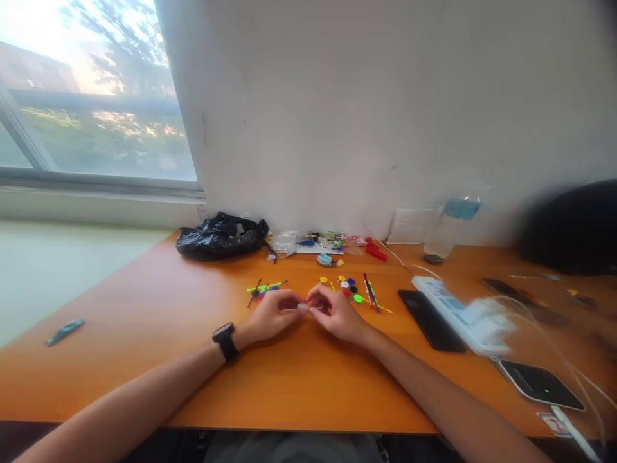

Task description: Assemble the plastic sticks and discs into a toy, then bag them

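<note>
my left hand [272, 315] and right hand [340, 316] meet fingertip to fingertip over the middle of the table. both are pinched closed on a small pale piece [303, 308] held between them just above the wood. it is too blurred for me to tell what it is. a black watch [225, 339] sits on my left wrist.

the orange table [144, 347] is the largest thing here. its near edge runs under my forearms, its far edge meets the white wall [385, 96], and its left edge slants away toward the window [87, 96]. the near-left stretch of wood holds only a thin teal strip [64, 331] close to the left edge, so the open room lies there and right in front of me.

the right side is crowded. a dark blurred shape [573, 225] fills the far right. a black plastic bag [219, 235] lies crumpled at the far edge, left of centre; i cannot tell what is inside. a white power strip [448, 302] with plugs and white cables runs diagonally on the right. a black phone [430, 319] lies flat just to its left. a second dark device [540, 384] with a green light lies toward the near-right corner. a clear bottle [450, 233] with a blue label stands by the wall.

clear packets [315, 243] of coloured parts lie near the far edge, right of the bag. just beyond my hands, coloured discs [348, 285] and thin coloured sticks [372, 296] are scattered to the right, with more sticks [266, 287] to the left.
</note>
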Tool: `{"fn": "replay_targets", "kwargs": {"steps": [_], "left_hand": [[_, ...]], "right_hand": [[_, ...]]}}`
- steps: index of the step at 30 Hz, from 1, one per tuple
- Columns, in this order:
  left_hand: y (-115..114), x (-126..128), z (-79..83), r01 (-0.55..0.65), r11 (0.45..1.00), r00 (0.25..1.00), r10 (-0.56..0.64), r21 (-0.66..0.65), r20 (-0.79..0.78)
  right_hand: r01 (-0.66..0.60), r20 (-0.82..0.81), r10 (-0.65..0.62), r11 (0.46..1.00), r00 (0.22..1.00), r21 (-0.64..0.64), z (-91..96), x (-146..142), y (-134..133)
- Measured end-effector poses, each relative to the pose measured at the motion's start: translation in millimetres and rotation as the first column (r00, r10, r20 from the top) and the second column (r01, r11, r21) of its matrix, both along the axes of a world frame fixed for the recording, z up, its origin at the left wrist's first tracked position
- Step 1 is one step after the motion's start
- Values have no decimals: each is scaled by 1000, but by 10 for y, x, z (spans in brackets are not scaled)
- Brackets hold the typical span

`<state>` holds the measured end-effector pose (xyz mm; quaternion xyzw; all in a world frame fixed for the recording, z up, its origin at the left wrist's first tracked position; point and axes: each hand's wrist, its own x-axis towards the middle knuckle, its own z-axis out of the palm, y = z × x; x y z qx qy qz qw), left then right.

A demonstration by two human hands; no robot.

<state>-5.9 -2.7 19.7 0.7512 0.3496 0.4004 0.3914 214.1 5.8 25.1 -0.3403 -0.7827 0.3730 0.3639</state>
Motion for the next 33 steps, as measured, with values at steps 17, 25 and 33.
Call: {"fn": "replay_targets", "kwargs": {"steps": [17, 25, 33], "left_hand": [[34, -11, -88, 12, 994, 991, 3, 112, -136], [46, 7, -159, -4, 982, 962, 56, 191, -267], [74, -9, -167, 74, 964, 938, 20, 256, -346]], "right_hand": [[-29, 65, 26, 999, 998, 32, -24, 6, -9], [17, 204, -45, 990, 978, 137, 12, 52, 17], [83, 247, -161, 951, 956, 299, 5, 75, 60]]}}
